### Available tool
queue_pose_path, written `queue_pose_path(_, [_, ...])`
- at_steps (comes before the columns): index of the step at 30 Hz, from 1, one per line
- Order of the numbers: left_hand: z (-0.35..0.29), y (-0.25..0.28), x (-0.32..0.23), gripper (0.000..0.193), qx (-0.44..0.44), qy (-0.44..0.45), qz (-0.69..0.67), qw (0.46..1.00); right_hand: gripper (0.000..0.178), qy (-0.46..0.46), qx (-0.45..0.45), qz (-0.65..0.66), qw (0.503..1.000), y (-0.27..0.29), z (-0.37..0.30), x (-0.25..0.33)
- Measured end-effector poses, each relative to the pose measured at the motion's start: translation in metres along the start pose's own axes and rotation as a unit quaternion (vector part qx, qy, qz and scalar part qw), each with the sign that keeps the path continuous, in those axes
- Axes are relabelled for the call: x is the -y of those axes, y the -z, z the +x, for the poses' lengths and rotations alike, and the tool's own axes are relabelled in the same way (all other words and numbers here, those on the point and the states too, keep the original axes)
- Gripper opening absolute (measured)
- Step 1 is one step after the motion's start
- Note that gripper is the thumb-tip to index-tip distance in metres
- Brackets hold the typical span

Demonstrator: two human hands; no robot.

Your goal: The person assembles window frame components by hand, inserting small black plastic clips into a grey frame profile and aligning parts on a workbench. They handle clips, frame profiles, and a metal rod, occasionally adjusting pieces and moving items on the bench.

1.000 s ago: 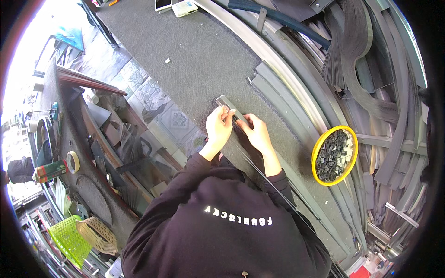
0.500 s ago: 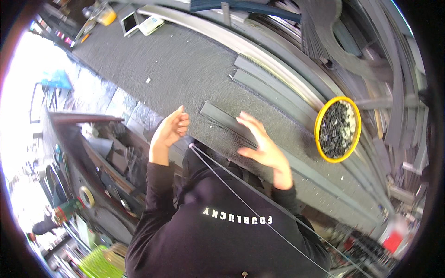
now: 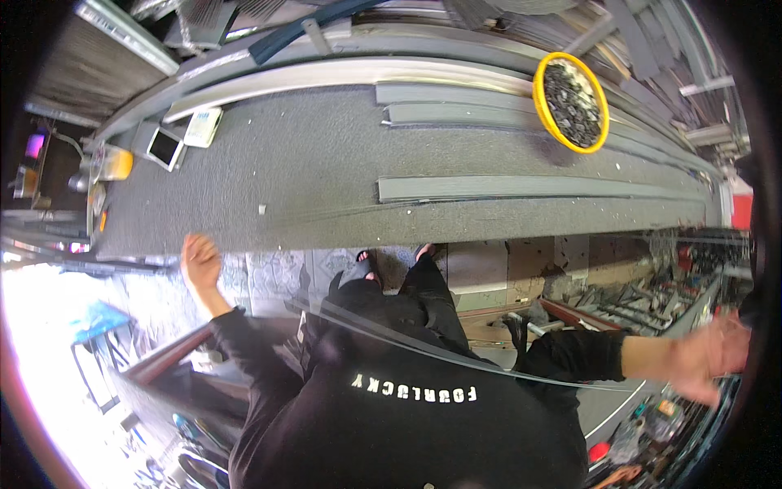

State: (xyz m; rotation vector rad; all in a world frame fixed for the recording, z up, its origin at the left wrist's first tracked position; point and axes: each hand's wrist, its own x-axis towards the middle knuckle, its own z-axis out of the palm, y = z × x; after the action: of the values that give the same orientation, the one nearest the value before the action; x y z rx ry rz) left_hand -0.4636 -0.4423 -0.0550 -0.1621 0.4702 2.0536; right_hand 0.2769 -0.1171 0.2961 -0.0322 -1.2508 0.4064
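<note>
My left hand (image 3: pixel 201 262) is held up by the front edge of the grey-topped workbench (image 3: pixel 309 163), at its left part. Its fingers are curled closed; anything inside them is hidden. Far out to the right, my right hand (image 3: pixel 707 359) is smeared by motion, so its fingers cannot be read. A thin, pale flexible strip (image 3: pixel 423 344) runs slantwise across the front of my body toward my right arm. Several long grey slats lie along the bench; the nearest slat (image 3: pixel 505 189) is apart from both hands.
A yellow-rimmed bowl (image 3: pixel 604 122) of black and white small pieces stands at the back right. A tablet-like device (image 3: pixel 165 149) and a white box (image 3: pixel 202 127) lie at the left. Lengths of profile are stacked behind. Below the bench, a tray of tools and parts (image 3: pixel 619 301) sits at right.
My view has turned, so the bench now runs level across it. My hands have spread far apart, the left going left and the right swinging out to the right.
</note>
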Motion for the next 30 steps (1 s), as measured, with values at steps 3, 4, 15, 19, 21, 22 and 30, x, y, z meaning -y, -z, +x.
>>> queue_pose_path(3, [-0.017, 0.036, -0.12, 0.014, 0.096, -0.033, -0.031, 0.994, 0.066, 0.089, -0.305, -0.557, 0.767, 0.094, -0.062, -0.011])
queue_pose_path(4, [-0.028, 0.046, -0.161, 0.013, 0.052, -0.07, -0.035, 0.996, 0.055, 0.207, -0.297, -0.691, 0.626, 0.122, -0.097, -0.018])
queue_pose_path(15, [-0.111, 0.091, -0.299, 0.03, -0.474, -0.284, 0.537, 0.637, 0.045, -0.455, -0.461, -0.359, 0.672, 0.113, -0.383, -0.069])
queue_pose_path(19, [-0.09, 0.116, -0.236, 0.029, -0.497, -0.139, 0.593, 0.618, 0.071, -0.47, -0.247, -0.267, 0.804, 0.061, -0.265, -0.079])
queue_pose_path(21, [-0.081, 0.128, -0.208, 0.03, -0.493, -0.06, 0.625, 0.603, 0.073, -0.473, -0.228, -0.138, 0.84, 0.039, -0.215, -0.087])
queue_pose_path(22, [-0.077, 0.135, -0.196, 0.031, -0.486, -0.02, 0.642, 0.592, 0.072, -0.495, -0.252, -0.111, 0.824, 0.029, -0.199, -0.091])
queue_pose_path(30, [-0.062, 0.182, -0.119, 0.045, -0.37, 0.261, 0.752, 0.478, 0.036, -0.672, -0.011, -0.292, 0.68, -0.024, -0.244, -0.123])
